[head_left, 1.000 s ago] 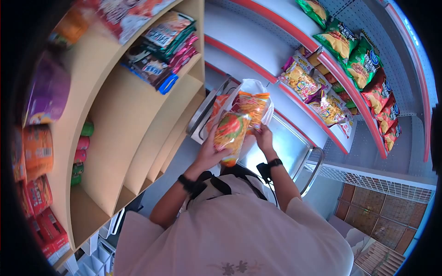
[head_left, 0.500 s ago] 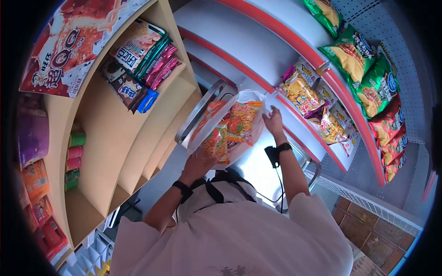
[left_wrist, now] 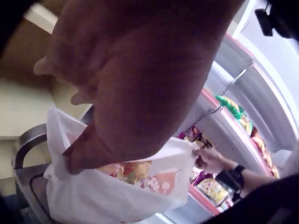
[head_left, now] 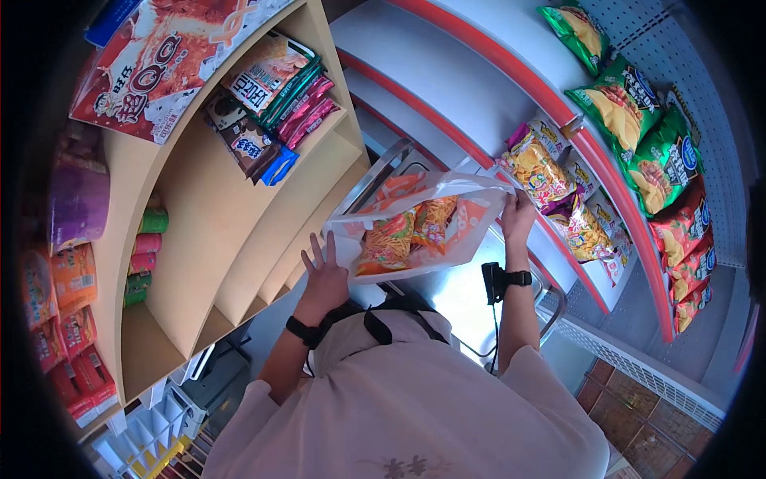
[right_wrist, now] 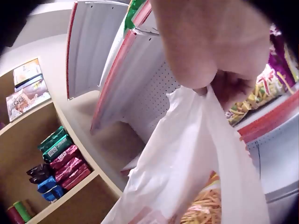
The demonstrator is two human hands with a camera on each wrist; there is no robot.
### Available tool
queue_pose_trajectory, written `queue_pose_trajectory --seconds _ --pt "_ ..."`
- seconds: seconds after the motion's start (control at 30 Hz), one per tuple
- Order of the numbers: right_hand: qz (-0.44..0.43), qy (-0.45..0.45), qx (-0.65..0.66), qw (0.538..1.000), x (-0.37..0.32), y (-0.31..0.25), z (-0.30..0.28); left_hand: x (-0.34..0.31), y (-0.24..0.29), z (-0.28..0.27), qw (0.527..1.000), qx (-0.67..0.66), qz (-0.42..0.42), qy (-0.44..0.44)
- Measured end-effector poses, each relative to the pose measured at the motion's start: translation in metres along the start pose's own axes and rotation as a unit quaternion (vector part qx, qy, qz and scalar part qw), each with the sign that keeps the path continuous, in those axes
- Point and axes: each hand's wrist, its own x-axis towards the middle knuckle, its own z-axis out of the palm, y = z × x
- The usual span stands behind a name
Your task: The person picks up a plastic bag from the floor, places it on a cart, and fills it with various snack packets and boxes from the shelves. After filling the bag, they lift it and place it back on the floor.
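A white plastic bag [head_left: 471, 247] is stretched wide in front of the person, with orange snack packs [head_left: 388, 241] inside. The right hand [head_left: 519, 217] pinches the bag's right edge; the right wrist view shows the plastic [right_wrist: 187, 126] gathered under its fingers. At the opposite edge, the left hand [head_left: 323, 281] has its thumb and a finger on the rim, while its other fingers are spread out. The left wrist view shows that hand [left_wrist: 126, 93] above the bag [left_wrist: 107, 200], thumb or finger at the rim.
Left stands a wooden shelf [head_left: 239, 231] with stacked snack packs [head_left: 267, 76]. On the right, red-edged shelves [head_left: 479, 56] hold green chip bags [head_left: 618, 104] and yellow-purple packs [head_left: 538, 168]. A metal cart's rail [head_left: 383, 172] lies behind the bag.
The left hand has moved off the snack pack to the bag's left rim. The right hand now grips the right rim, and the bag's mouth has been pulled wider.
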Motion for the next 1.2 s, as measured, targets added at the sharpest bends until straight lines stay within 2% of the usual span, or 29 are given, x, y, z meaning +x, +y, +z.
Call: queue_pose_trajectory --seconds 0.07,0.1,0.13,0.17,0.23,0.27,0.3,0.37,0.4,0.43,0.47,0.53,0.57,0.6,0.63,0.67,0.7,0.77,0.8,0.87,0.9,0.93,0.97,1.0,1.03,1.1,1.13,1.17,1.2 --pt "0.063 -0.033 0.052 0.996 -0.011 -0.007 0.000 0.003 -0.004 0.001 1.000 -0.018 -0.008 0.006" --pt "0.063 -0.032 0.055 0.996 -0.020 -0.018 0.000 0.008 -0.013 0.015 0.997 -0.081 0.007 -0.008" --pt "-0.048 0.036 0.020 0.998 -0.032 -0.032 0.002 0.012 -0.022 0.027 0.989 -0.143 0.023 -0.022" --pt "-0.158 0.104 -0.016 0.982 -0.045 -0.044 0.005 0.014 -0.025 0.029 0.990 -0.139 0.025 -0.021" --pt "-0.234 -0.005 -0.006 0.972 -0.081 -0.053 0.016 0.020 -0.030 0.029 0.957 -0.276 0.005 -0.093" --pt "-0.223 -0.111 -0.001 0.969 -0.104 -0.056 0.027 0.027 -0.036 0.039 0.958 -0.270 0.012 -0.094" --pt "-0.208 -0.216 0.004 0.954 -0.128 -0.056 0.041 0.036 -0.044 0.057 0.940 -0.332 -0.016 -0.075" --pt "-0.263 -0.323 -0.052 0.908 -0.170 -0.044 0.083 0.054 -0.059 0.096 0.917 -0.392 -0.038 -0.060" --pt "-0.259 -0.319 -0.057 0.910 -0.186 -0.049 0.092 0.063 -0.065 0.116 0.953 -0.300 -0.041 0.010" --pt "-0.181 -0.397 -0.120 0.892 -0.199 -0.057 0.101 0.068 -0.069 0.125 0.974 -0.205 -0.042 0.083" --pt "-0.101 -0.469 -0.180 0.859 -0.206 -0.061 0.108 0.071 -0.071 0.119 0.974 -0.206 -0.036 0.084" --pt "-0.097 -0.462 -0.208 0.857 -0.212 -0.066 0.120 0.075 -0.077 0.108 0.936 -0.336 -0.104 0.005" --pt "-0.097 -0.457 -0.233 0.853 -0.214 -0.070 0.129 0.072 -0.078 0.099 0.936 -0.337 -0.103 0.008" --pt "-0.101 -0.456 -0.233 0.853 -0.216 -0.064 0.138 0.066 -0.078 0.091 0.934 -0.352 -0.050 0.020" --pt "-0.131 -0.395 -0.124 0.901 -0.214 -0.056 0.145 0.062 -0.079 0.084 0.930 -0.365 0.003 0.032" --pt "-0.159 -0.326 -0.013 0.932 -0.213 -0.047 0.151 0.060 -0.084 0.084 0.920 -0.389 0.020 0.037" --pt "-0.161 -0.326 -0.012 0.932 -0.214 -0.042 0.155 0.054 -0.085 0.068 0.921 -0.388 0.020 0.040" --pt "-0.082 -0.209 -0.017 0.974 -0.215 -0.031 0.159 0.039 -0.090 0.028 0.907 -0.403 0.060 0.102" --pt "-0.080 -0.201 -0.016 0.976 -0.214 -0.027 0.155 0.031 -0.094 0.007 0.874 -0.467 0.088 0.108" --pt "-0.001 -0.165 -0.076 0.983 -0.217 -0.021 0.149 0.014 -0.102 -0.044 0.828 -0.522 0.082 0.189" --pt "0.001 -0.159 -0.076 0.984 -0.217 -0.028 0.147 0.010 -0.109 -0.067 0.793 -0.552 0.054 0.253" --pt "-0.036 -0.154 -0.038 0.987 -0.216 -0.043 0.138 0.012 -0.120 -0.084 0.752 -0.578 0.025 0.316" --pt "-0.072 -0.148 0.001 0.986 -0.216 -0.062 0.128 0.032 -0.153 -0.079 0.702 -0.624 0.004 0.344" --pt "-0.038 -0.175 0.050 0.982 -0.212 -0.089 0.123 0.054 -0.181 -0.075 0.648 -0.666 -0.019 0.369" --pt "-0.004 -0.203 0.099 0.974 -0.204 -0.123 0.122 0.065 -0.186 -0.090 0.651 -0.666 -0.014 0.365" --pt "-0.034 -0.233 0.183 0.954 -0.181 -0.194 0.123 0.079 -0.186 -0.125 0.565 -0.768 -0.140 0.267" --pt "-0.056 -0.220 0.208 0.951 -0.170 -0.226 0.130 0.085 -0.185 -0.132 0.567 -0.767 -0.137 0.267" --pt "-0.078 -0.207 0.233 0.947 -0.159 -0.255 0.137 0.089 -0.182 -0.139 0.569 -0.792 -0.105 0.196" --pt "-0.051 -0.233 0.244 0.940 -0.148 -0.280 0.144 0.091 -0.180 -0.144 0.566 -0.811 -0.074 0.126"
